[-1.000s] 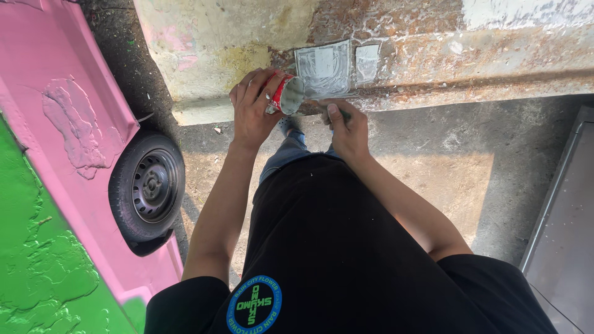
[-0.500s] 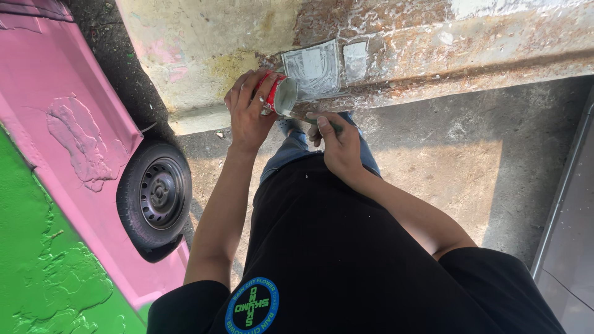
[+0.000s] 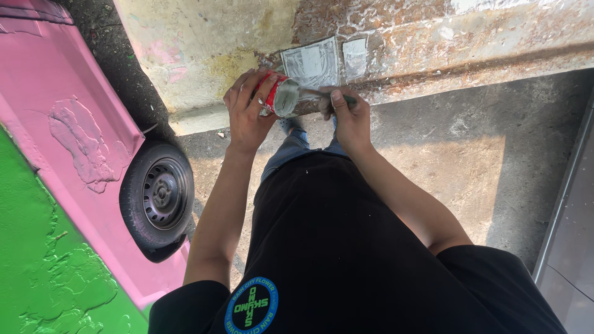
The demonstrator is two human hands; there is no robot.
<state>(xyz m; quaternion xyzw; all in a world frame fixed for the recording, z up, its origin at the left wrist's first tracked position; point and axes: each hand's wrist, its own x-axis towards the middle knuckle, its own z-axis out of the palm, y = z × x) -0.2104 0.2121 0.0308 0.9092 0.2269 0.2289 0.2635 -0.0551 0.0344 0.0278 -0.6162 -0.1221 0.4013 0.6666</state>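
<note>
My left hand [image 3: 246, 111] grips a small red-rimmed can [image 3: 282, 96] of grey filler, tilted with its mouth toward my right. My right hand [image 3: 346, 117] holds a thin putty knife [image 3: 312, 93] whose blade tip dips into the can's mouth. Both hands are raised in front of a worn, rusty vehicle panel [image 3: 433, 43], just below two pale grey filler patches [image 3: 312, 62] spread on it.
A pink and green vehicle body [image 3: 55, 185] with a black wheel [image 3: 158, 195] stands at my left. Dusty concrete ground [image 3: 482, 161] lies below the panel. A grey metal edge [image 3: 569, 235] runs along the right side.
My right hand has come up from below the can and brought the knife into its mouth. My left hand and the can stayed nearly in place.
</note>
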